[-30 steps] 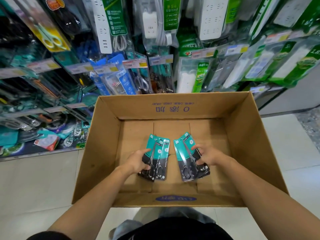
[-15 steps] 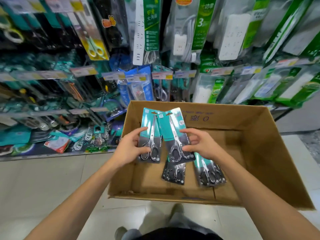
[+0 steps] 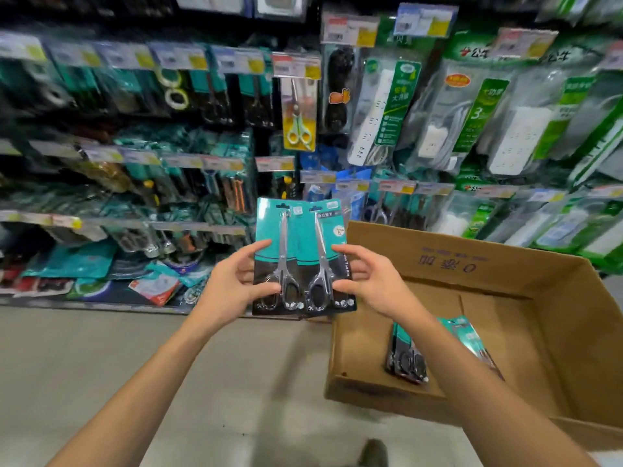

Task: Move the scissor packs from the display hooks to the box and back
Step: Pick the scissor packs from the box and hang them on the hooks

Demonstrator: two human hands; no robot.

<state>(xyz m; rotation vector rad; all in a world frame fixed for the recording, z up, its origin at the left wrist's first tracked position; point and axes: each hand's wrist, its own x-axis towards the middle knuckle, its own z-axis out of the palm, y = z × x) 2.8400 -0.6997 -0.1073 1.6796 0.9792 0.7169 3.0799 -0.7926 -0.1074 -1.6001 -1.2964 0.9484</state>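
Two teal-and-black scissor packs are held upright side by side in front of the display. My left hand [image 3: 232, 284] pinches the left scissor pack [image 3: 277, 237] at its lower edge. My right hand [image 3: 365, 281] pinches the right scissor pack [image 3: 328, 237] the same way. More scissor packs [image 3: 406, 357] lie flat on the floor of the open cardboard box [image 3: 505, 264], partly hidden by my right forearm. Display hooks with price tags [image 3: 274, 163] carry hanging packs behind my hands.
The box stands on the tiled floor [image 3: 168, 365] at the right. Power strips in green packaging [image 3: 478, 116] hang at the upper right. A yellow-handled scissor pack [image 3: 298, 119] hangs above centre. A shoe tip [image 3: 372, 453] shows at the bottom edge.
Both hands lifted a pack each out of the box and carried them up and left toward the display. The view swung left, so the box now sits at the right.
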